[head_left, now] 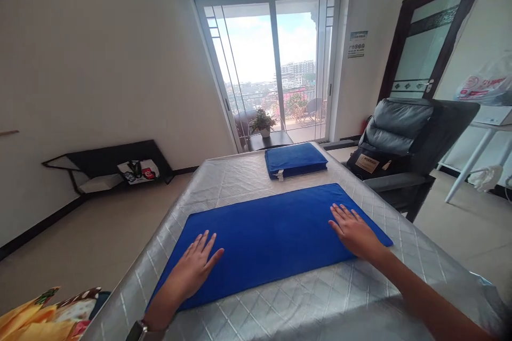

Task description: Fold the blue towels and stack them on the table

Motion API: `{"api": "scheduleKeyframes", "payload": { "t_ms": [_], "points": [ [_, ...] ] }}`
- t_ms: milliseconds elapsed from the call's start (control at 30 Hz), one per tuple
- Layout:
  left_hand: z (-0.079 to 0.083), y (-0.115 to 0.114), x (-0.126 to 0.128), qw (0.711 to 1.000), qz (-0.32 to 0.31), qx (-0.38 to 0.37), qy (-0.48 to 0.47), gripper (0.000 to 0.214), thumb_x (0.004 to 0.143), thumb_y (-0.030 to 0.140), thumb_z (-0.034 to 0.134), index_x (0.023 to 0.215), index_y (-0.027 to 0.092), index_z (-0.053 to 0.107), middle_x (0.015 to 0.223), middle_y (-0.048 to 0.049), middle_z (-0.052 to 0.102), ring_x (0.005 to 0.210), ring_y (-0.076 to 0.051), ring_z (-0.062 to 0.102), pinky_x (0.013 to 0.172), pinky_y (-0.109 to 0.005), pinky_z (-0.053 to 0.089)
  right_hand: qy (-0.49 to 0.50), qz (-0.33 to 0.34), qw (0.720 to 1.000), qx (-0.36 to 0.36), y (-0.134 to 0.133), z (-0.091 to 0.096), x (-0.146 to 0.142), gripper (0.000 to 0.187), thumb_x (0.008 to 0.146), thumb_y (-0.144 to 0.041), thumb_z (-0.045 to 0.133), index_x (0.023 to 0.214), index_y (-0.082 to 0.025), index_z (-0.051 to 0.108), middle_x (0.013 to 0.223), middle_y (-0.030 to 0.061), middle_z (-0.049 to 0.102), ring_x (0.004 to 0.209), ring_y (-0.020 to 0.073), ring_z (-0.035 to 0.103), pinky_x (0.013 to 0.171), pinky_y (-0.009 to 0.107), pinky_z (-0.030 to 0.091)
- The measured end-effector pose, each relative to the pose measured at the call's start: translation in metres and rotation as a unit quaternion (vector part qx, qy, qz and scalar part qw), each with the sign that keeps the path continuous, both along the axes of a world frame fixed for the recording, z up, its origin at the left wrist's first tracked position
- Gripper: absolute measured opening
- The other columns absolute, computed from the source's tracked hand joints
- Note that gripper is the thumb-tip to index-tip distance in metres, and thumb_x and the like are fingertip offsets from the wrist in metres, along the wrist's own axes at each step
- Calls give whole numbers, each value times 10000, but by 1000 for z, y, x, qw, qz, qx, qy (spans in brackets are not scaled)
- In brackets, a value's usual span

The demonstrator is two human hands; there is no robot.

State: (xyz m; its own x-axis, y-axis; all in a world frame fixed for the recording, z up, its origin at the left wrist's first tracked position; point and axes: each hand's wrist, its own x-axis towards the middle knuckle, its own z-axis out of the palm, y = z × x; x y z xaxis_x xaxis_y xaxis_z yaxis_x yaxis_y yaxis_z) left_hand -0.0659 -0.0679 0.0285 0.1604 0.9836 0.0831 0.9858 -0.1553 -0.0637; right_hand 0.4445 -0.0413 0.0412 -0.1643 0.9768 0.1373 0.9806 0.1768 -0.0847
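Main lane: middle of the flat blue rectangular cloth (272, 234), centre of frame, between the bare left hand (194, 264) at lower left and the bare right hand (352, 229) right of centre. Both hands lay palm-down, blocking the two ends. Folded blue fabric stack with white tag (296, 160) stood raised above centre; only a narrow strip of silver quilted table cover (236, 178) separated it from the cloth. More room on the cover left of the stack and at bottom centre. Right forearm (412, 285) cut across lower right. Padded black recliner (400, 128) crowded the table's right side, right of frame.
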Motion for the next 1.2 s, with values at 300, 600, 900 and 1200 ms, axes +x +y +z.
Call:
{"api": "scheduleKeyframes", "payload": {
  "t_ms": [300, 600, 900, 1200],
  "points": [
    [10, 141, 171, 988, -123, 64, -74, 483, 1046, 319, 261, 1409, 140, 526, 1469, -165, 509, 1389, -258, 449, 1155, -457, 359, 77, 121, 989, -44, 109, 13, -193, 589, 1003, -309, 213, 1524, -79, 363, 1595, 105, 299, 1488, 221, 238, 1213, 404, 173],
    [-20, 152, 145, 994, -87, 36, -54, 569, 1041, 442, 242, 1525, 172, 369, 1586, -126, 332, 1482, -265, 273, 1207, -490, 238, 79, 103, 991, -38, 128, -16, -174, 642, 1009, -426, 181, 1555, -108, 301, 1612, 83, 266, 1501, 214, 194, 1222, 424, 112],
    [-25, 128, -56, 993, 121, -6, -3, 634, 1017, 450, 194, 1560, 130, 269, 1621, -128, 241, 1500, -293, 213, 1197, -510, 229, 7, -122, 991, -61, 145, -25, 29, 673, 1006, -452, 164, 1578, -100, 212, 1642, 62, 189, 1507, 198, 164, 1224, 395, 125],
    [-12, 116, -53, 983, 176, -9, -41, 743, 988, 567, 144, 1571, 111, 216, 1632, -141, 211, 1509, -278, 184, 1210, -477, 185, -21, -128, 990, -55, 152, -37, 51, 694, 1002, -458, 122, 1577, -78, 202, 1646, 76, 178, 1504, 210, 180, 1224, 391, 143]
  ]
}}
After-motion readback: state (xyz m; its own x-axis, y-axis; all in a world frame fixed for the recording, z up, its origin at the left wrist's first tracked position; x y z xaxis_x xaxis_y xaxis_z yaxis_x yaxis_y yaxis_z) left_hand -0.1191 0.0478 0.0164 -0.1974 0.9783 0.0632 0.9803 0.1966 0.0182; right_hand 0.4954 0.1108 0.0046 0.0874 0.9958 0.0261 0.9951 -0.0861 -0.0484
